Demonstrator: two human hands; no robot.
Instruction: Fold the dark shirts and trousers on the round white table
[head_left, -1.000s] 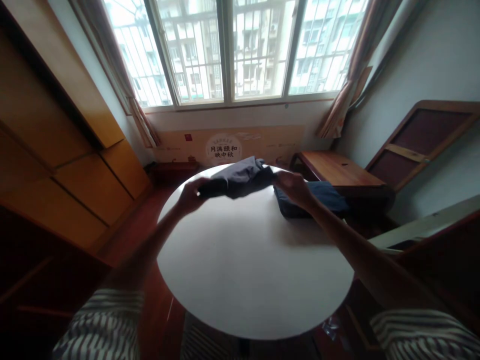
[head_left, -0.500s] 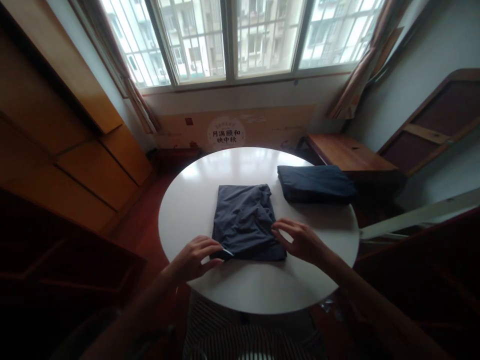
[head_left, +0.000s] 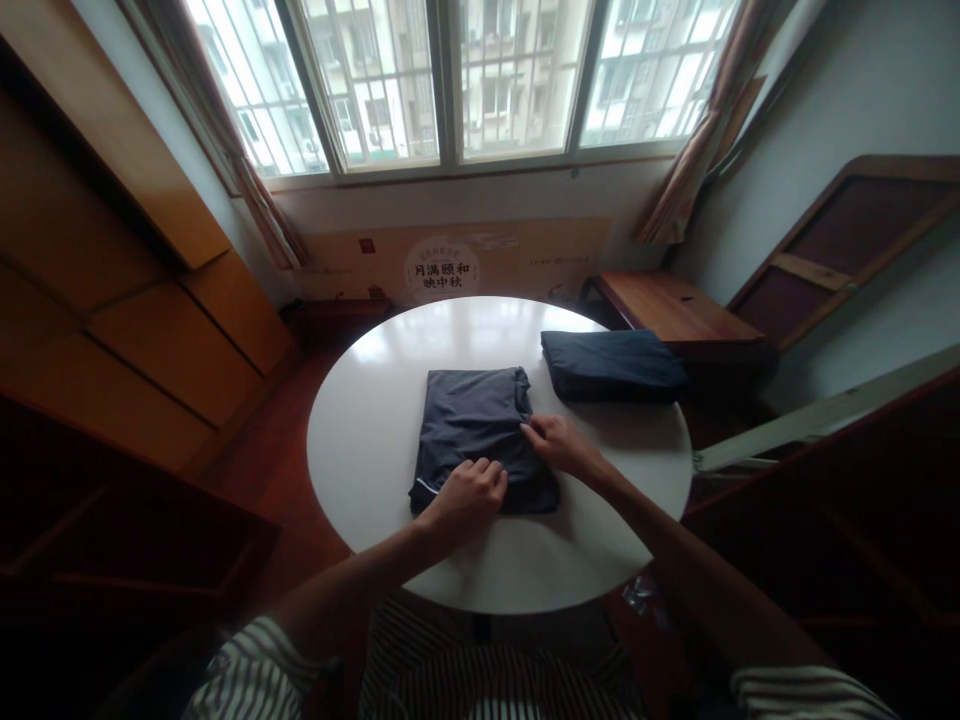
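Note:
A dark blue-grey folded garment lies on the round white table, wrinkled on top, with a thin white strip at its near left corner. My right hand is closed on the cloth at the garment's right edge, thumb and fingers pinched together. Over the near part of the garment, my left hand has its fingers curled into the fabric; the fingertips are partly hidden. A second folded dark blue cloth sits in a thick stack at the table's far right, apart from both hands.
Behind the table are a barred window and a printed banner below it. A low wooden table stands at the back right. Wooden cabinets line the left side. A pale bar reaches the table's right edge.
My left hand has moved right from the garment's near left corner onto its near middle. My right hand has moved slightly up and left and closed on the right edge. The view has shifted.

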